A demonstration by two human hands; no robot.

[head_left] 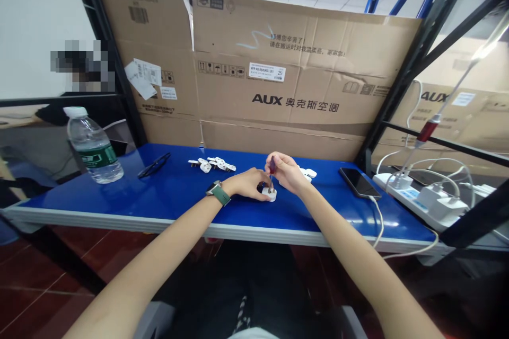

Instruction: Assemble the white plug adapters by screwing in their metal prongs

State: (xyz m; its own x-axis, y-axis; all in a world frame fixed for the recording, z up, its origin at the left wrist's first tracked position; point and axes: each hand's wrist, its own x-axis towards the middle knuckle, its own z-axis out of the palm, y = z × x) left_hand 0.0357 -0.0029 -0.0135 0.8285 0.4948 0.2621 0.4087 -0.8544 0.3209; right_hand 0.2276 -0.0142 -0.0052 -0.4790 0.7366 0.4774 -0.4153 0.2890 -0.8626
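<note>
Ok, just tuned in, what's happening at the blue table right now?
A person sits at the blue table. Their left hand steadies a small white plug on the tabletop, while the right hand holds a red-handled screwdriver upright with its tip down on the plug. More white plug parts lie behind, a water bottle to the left, a phone to the right.

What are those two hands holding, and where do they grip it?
Right hand grips a screwdriver by its handle; left hand steadies a white plug by its side.
</note>
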